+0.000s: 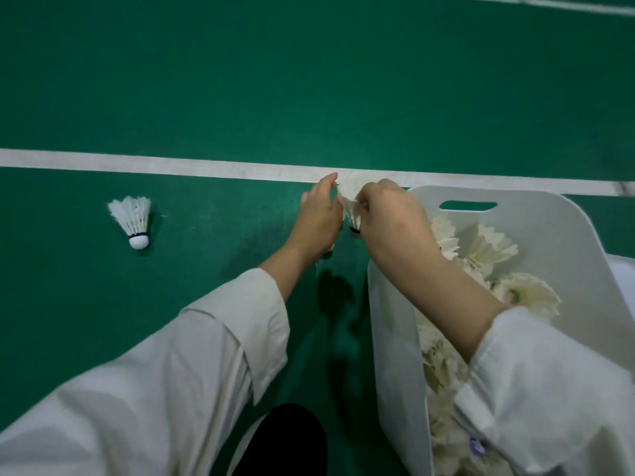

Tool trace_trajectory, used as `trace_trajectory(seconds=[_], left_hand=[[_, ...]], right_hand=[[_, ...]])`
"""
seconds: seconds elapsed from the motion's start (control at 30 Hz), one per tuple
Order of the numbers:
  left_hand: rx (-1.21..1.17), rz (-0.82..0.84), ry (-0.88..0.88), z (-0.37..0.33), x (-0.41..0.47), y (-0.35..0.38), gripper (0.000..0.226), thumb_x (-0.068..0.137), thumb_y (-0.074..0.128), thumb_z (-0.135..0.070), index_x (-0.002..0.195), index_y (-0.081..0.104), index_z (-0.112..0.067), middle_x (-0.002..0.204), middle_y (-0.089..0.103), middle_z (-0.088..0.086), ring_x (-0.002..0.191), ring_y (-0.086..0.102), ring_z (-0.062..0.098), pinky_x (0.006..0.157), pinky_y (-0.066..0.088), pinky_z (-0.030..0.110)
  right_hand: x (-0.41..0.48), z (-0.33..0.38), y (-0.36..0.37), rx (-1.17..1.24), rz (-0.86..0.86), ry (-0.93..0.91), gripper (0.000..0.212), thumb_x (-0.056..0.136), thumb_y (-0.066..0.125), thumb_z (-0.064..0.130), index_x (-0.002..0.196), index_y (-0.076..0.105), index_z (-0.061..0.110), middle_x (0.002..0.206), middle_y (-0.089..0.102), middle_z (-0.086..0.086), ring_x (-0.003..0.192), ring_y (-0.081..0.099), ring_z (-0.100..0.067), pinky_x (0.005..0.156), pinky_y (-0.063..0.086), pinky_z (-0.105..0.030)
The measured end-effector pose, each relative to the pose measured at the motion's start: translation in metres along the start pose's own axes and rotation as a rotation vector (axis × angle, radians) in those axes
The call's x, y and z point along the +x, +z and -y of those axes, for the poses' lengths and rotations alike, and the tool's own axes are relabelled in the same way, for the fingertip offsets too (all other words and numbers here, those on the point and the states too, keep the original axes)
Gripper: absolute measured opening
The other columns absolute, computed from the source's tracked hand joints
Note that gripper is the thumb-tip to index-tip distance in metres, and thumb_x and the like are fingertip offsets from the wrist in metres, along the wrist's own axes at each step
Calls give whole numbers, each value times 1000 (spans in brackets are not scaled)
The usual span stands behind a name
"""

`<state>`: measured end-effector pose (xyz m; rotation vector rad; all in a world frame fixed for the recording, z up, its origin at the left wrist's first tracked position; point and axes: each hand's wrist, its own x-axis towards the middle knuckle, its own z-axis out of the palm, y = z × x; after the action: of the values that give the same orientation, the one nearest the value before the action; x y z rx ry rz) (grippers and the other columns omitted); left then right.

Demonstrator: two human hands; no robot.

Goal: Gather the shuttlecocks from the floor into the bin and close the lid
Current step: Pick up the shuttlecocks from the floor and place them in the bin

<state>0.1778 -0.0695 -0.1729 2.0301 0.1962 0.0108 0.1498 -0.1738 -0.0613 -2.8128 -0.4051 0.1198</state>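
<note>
A white bin [391, 324] stands at the right on the green floor, holding several cream-feathered shuttlecocks [494, 249]. Just left of its far corner my left hand [319, 218] and my right hand [395, 221] meet above the floor. Between them is a white shuttlecock [352, 211], cork down; my right hand's fingers pinch its feathers. My left hand's fingers touch the feathers from the left, and a second cork seems to peek out under its palm. One more shuttlecock [134, 219] lies alone on the floor at the left, cork towards me. No lid is in view.
A white court line [137, 163] crosses the floor behind the hands. My dark trouser leg and white shoe [275, 441] are at the bottom, left of the bin. The bin's far wall has a handle slot [467, 205].
</note>
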Motion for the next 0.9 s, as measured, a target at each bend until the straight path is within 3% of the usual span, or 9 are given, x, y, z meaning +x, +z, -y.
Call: trace_trajectory(seconds=[0.07, 0.13, 0.27, 0.37, 0.47, 0.57, 0.67, 0.8, 0.9], left_hand=[[365, 89, 82, 22, 2, -1, 35, 87, 47, -16, 122, 47, -10, 113, 58, 9, 104, 43, 27, 94, 38, 40], [518, 165, 58, 35, -6, -7, 30, 84, 55, -16, 113, 51, -9, 107, 58, 9, 103, 42, 26, 90, 40, 40], [422, 62, 12, 40, -35, -34, 8, 90, 49, -17, 89, 50, -9, 92, 54, 11, 98, 38, 24, 83, 35, 36], [412, 1, -11, 51, -53, -80, 11, 89, 43, -17, 80, 40, -12, 86, 41, 6, 94, 37, 22, 79, 32, 34], [358, -64, -152, 68, -64, -143, 19, 83, 48, -26, 78, 41, -10, 83, 47, 13, 80, 48, 28, 69, 38, 32], [356, -273, -305, 82, -64, -203, 29, 74, 44, -38, 84, 49, -11, 83, 59, 14, 74, 54, 30, 65, 42, 31], [587, -363, -397, 95, -52, -241, 35, 87, 45, -37, 111, 46, -11, 101, 61, 16, 86, 54, 30, 69, 37, 32], [906, -95, -500, 112, -38, -253, 60, 91, 46, -29, 141, 21, -9, 137, 39, 19, 114, 50, 39, 83, 42, 43], [983, 56, -502, 122, -36, -246, 67, 88, 51, -27, 144, 17, -9, 138, 36, 17, 112, 52, 37, 75, 41, 41]], right_hand=[[0, 1, 1, 25, -2, -16, 19, 86, 50, 5, 103, 59, 4, 107, 55, -12, 95, 54, -31, 69, 30, -29], [-2, 1, 2, 72, -45, -31, 15, 88, 50, 10, 97, 60, 5, 99, 57, -12, 89, 53, -29, 64, 24, -26], [-13, 9, 4, 212, -68, -50, 13, 88, 51, 16, 84, 61, 8, 83, 56, -7, 79, 51, -24, 63, 25, -27], [-21, 23, 17, 248, 17, -44, 13, 87, 52, 18, 87, 64, 11, 83, 59, -4, 79, 54, -22, 65, 35, -27], [-26, 40, 30, 332, 89, -5, 11, 85, 56, 17, 87, 66, 13, 78, 60, -1, 80, 59, -24, 66, 39, -27], [-29, 55, 39, 446, 170, 28, 8, 85, 58, 16, 87, 66, 14, 76, 62, -1, 79, 60, -22, 64, 38, -26], [-32, 66, 48, 490, 233, 20, 8, 86, 57, 16, 84, 65, 18, 75, 63, 1, 76, 60, -19, 61, 41, -27], [-37, 75, 57, 505, 273, -8, 8, 87, 57, 19, 83, 64, 20, 76, 63, 3, 73, 58, -16, 60, 41, -17], [-39, 80, 58, 496, 300, -33, 7, 86, 57, 18, 82, 63, 20, 72, 60, 8, 73, 57, -16, 60, 40, -23]])
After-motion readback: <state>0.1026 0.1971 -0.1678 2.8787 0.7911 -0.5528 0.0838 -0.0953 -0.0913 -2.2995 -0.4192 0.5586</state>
